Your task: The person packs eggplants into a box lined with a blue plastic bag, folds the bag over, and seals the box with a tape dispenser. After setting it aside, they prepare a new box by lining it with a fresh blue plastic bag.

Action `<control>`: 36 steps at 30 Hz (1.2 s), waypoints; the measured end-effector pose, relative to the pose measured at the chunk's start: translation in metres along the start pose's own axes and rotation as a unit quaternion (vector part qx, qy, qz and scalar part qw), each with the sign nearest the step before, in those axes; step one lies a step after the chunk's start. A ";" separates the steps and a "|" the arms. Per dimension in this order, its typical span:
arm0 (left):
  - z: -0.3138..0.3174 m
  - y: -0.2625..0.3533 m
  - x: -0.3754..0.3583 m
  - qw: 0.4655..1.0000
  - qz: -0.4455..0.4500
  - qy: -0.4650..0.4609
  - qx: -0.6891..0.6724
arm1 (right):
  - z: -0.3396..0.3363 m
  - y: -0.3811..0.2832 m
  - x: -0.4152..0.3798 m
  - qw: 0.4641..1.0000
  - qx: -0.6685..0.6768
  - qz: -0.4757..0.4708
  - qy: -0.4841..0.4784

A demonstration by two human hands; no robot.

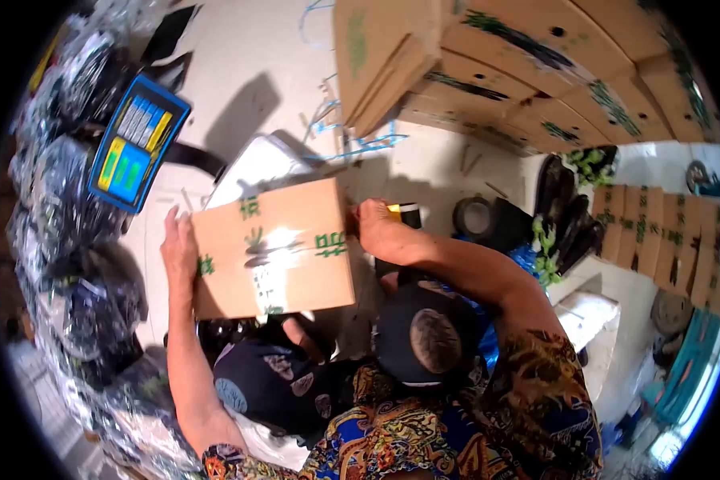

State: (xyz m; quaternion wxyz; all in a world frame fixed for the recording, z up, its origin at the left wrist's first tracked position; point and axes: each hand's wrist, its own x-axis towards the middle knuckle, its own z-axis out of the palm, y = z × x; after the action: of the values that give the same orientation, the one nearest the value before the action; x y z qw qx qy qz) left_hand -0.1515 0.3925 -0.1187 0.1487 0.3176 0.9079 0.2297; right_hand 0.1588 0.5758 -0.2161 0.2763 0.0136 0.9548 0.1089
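Note:
A closed cardboard box (296, 276) with green printing and shiny clear tape across its top is between my two hands, above my lap. My left hand (181, 240) presses flat against its left side, fingers pointing up. At its upper right corner is my right hand (376, 228), fingers curled, beside a small yellow and black object (406, 214) that it partly hides. Just behind the box stands a metal scale plate (256, 172), with a blue scale display (140, 144) to its left.
Stacked cartons (528, 68) fill the upper right. Dark eggplants (564, 212) lie at the right, near a tape roll (474, 215) and flattened cardboard (652, 240). Plastic-wrapped bags (76, 200) line the left side. Blue strapping (364, 146) lies on the floor.

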 end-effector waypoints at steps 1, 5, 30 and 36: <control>-0.002 0.003 0.000 1.000 -0.008 -0.011 -0.007 | -0.007 0.010 -0.015 0.988 0.141 0.065 0.009; 0.004 -0.016 0.007 0.999 0.042 0.004 -0.017 | 0.035 0.027 -0.055 0.863 0.501 0.036 -0.059; -0.006 -0.076 0.048 0.991 0.113 -0.037 0.059 | 0.251 -0.097 -0.241 0.578 0.386 0.703 0.149; -0.007 -0.072 0.043 0.992 0.118 -0.040 0.034 | 0.291 -0.085 -0.231 0.492 0.553 0.672 0.027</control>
State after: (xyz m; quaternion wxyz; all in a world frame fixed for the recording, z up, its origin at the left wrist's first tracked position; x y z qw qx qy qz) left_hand -0.2235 0.3683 -0.1550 0.1457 0.4363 0.8648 0.2015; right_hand 0.5121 0.5318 -0.3530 0.0297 0.7983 0.5279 -0.2886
